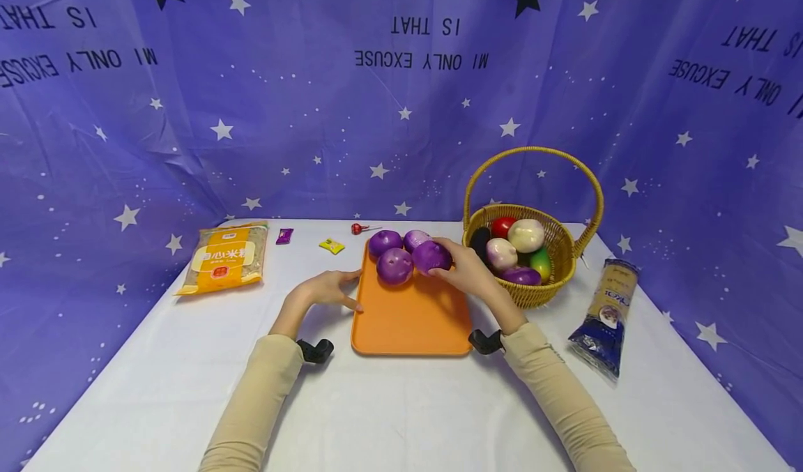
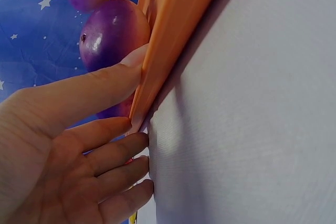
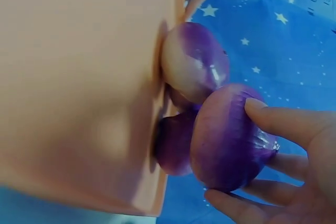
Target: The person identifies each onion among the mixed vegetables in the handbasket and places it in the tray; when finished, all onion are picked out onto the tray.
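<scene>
My right hand (image 1: 463,266) grips a purple onion (image 3: 231,137), thumb on one side and fingers on the other, over the far right part of an orange tray (image 1: 410,325). Three more purple onions (image 1: 394,267) sit together at the tray's far end, close beside the held one. At the tray's left edge is my left hand (image 1: 324,289). Its thumb lies against the rim in the left wrist view, and its loosely extended fingers (image 2: 118,153) reach along the outside, near the white tabletop.
A wicker basket (image 1: 574,266) with a tall handle stands right of the tray, filled with mixed vegetables. Far right lies a blue-and-tan packet (image 1: 607,315). On the left are a yellow bag (image 1: 224,259), a purple candy (image 1: 284,236), a yellow candy (image 1: 332,246) and a red lollipop (image 1: 357,229).
</scene>
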### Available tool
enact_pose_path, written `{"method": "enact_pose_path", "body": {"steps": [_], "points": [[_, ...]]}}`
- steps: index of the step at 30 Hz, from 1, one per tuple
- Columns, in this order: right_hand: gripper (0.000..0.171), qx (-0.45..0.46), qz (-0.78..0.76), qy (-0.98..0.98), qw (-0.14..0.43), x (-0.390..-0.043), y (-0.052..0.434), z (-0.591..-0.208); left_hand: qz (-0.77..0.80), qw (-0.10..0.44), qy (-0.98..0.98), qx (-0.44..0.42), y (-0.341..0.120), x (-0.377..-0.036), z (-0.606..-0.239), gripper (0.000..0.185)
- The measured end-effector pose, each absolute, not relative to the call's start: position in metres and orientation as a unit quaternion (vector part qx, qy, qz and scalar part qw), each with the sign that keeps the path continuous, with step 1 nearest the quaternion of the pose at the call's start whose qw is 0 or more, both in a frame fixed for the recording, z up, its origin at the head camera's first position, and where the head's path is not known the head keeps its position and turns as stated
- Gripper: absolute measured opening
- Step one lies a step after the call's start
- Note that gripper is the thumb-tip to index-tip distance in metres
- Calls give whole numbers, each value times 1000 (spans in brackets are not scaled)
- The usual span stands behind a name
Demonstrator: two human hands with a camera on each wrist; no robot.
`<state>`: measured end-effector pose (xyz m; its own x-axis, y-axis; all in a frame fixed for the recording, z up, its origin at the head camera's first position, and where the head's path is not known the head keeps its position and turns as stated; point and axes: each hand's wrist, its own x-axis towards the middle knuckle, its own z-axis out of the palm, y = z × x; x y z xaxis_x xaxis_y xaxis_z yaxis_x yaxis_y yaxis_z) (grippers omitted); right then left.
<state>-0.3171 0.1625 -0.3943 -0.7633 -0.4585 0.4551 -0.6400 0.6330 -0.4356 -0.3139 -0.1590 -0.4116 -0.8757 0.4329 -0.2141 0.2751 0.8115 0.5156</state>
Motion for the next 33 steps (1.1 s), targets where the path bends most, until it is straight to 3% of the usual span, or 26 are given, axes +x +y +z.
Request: {"method": "enact_pose_path", "body": {"steps": [18,26,33], "points": [[70,272,242,-929,57,-320,163,-408,238,164,938,189,-157,-313,-410,93],[55,316,246,-914,66,-310,169,-380,236,164,938,193,-157,-312,-409,93],[54,286,268,-917,72,-299,183,-353,237,160,938,195,-158,-312,-409,92]]}}
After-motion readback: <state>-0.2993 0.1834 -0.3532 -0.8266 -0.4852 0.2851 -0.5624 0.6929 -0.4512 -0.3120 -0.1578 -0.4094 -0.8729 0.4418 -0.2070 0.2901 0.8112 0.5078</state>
